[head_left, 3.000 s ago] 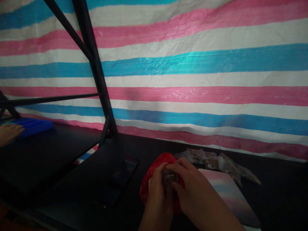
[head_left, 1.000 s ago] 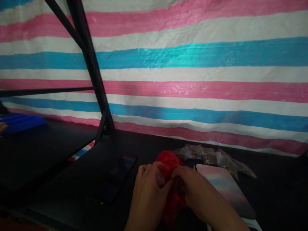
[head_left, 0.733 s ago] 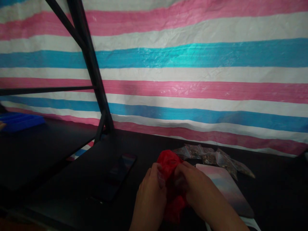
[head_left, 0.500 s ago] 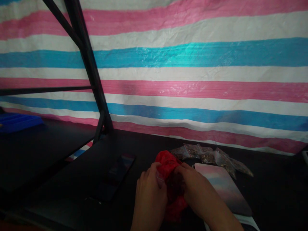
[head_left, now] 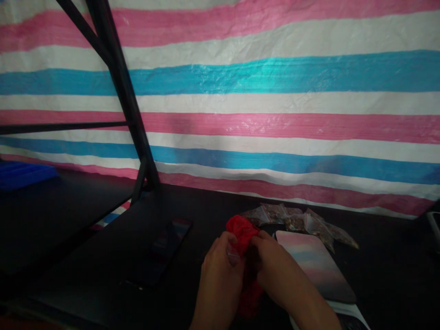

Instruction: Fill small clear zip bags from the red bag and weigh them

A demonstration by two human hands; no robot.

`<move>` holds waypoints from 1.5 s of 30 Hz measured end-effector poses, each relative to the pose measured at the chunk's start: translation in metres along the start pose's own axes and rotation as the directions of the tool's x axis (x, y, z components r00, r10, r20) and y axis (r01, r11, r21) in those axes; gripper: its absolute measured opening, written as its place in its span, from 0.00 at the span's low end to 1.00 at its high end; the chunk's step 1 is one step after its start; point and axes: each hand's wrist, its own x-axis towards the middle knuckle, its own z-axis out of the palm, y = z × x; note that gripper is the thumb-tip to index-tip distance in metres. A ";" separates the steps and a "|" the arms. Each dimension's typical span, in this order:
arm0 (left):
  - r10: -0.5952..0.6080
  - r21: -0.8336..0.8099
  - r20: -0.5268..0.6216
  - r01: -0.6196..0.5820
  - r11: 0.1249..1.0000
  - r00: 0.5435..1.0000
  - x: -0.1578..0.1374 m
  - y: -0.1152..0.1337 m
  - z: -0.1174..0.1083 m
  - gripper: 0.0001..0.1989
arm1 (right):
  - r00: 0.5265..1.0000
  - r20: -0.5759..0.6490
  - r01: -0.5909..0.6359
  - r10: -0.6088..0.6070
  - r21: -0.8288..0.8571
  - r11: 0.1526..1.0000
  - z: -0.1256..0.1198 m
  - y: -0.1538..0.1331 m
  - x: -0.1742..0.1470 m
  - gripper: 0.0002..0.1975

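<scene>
A crumpled red bag (head_left: 242, 231), thin and soft, is held between my two hands above the dark table. My left hand (head_left: 222, 268) is closed on its left side, and a small piece of clear plastic (head_left: 233, 255) shows at those fingers. On the right side, my right hand (head_left: 270, 256) grips the red material with fingers curled inward. The opening between the hands is dark, so what lies inside cannot be made out. Just beyond the bag lie several small clear zip bags (head_left: 295, 221) with brownish bits in them.
Right of my hands is a flat device with a shiny, reflective top (head_left: 314, 263). A dark phone-like slab (head_left: 165, 252) lies to the left. A black metal frame (head_left: 127, 98) rises at left, near a blue tray (head_left: 25, 174). A striped sheet (head_left: 275, 123) hangs behind.
My hands have drawn slightly closer together, the left one shifting right, and the gap between them at the red bag is narrower. The view has shifted a little.
</scene>
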 end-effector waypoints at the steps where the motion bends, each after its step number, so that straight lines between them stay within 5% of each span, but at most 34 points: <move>1: -0.007 -0.064 0.009 0.008 0.998 1.000 0.000 -0.002 0.002 0.10 | 1.000 0.004 -0.007 0.007 0.011 1.000 0.001 0.001 0.001 0.31; 12: -0.052 -0.372 -0.105 0.009 0.928 0.993 0.006 0.003 -0.008 0.14 | 0.998 -0.030 0.055 -0.052 0.107 0.993 0.002 -0.005 0.002 0.31; 15: -0.070 -0.455 -0.059 0.036 0.890 0.996 0.007 0.005 -0.015 0.13 | 0.998 -0.043 0.059 -0.054 0.135 0.989 0.002 -0.007 0.002 0.30; 19: -0.141 -0.542 0.028 0.134 0.830 0.990 0.008 0.002 -0.024 0.14 | 0.994 -0.062 0.103 -0.087 0.340 0.935 0.001 -0.007 0.003 0.29; 24: -0.077 -0.463 -0.126 0.011 0.887 0.989 0.012 -0.006 -0.031 0.11 | 0.997 0.011 0.064 -0.082 0.522 0.850 -0.005 -0.002 0.002 0.26; 35: -0.092 -0.436 -0.135 0.024 0.900 0.987 0.014 -0.013 -0.027 0.15 | 0.995 -0.013 0.089 -0.096 0.508 0.857 -0.010 -0.018 -0.006 0.22; 45: -0.195 -0.553 -0.023 0.150 0.820 0.981 0.013 -0.013 -0.033 0.20 | 0.999 -0.041 0.006 0.002 0.195 0.981 0.007 -0.021 0.002 0.18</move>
